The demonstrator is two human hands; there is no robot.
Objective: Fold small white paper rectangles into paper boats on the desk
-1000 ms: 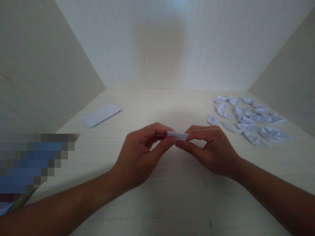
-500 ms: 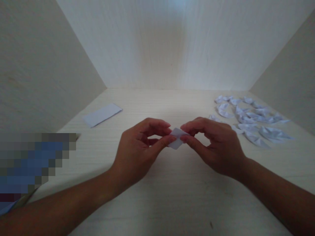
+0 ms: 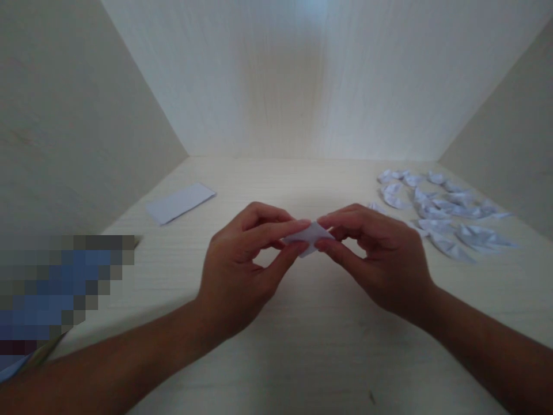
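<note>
A small folded piece of white paper (image 3: pixel 311 235), roughly diamond-shaped, is held above the middle of the table between both hands. My left hand (image 3: pixel 244 259) pinches its left side, thumb on the near face and index finger stretched along the upper edge. On the right side, my right hand (image 3: pixel 375 251) grips the paper between thumb and fingertips. The fingers cover both side corners of the paper.
Several folded white paper shapes (image 3: pixel 432 207) lie in a group at the back right. A flat stack of white paper (image 3: pixel 181 203) rests at the back left. Pale panels rise behind and beside the table (image 3: pixel 319 357). A pixelated patch (image 3: pixel 56 294) covers the left edge.
My left index finger has straightened and moved right along the paper's upper edge. The paper has tilted slightly, and my right hand has barely moved.
</note>
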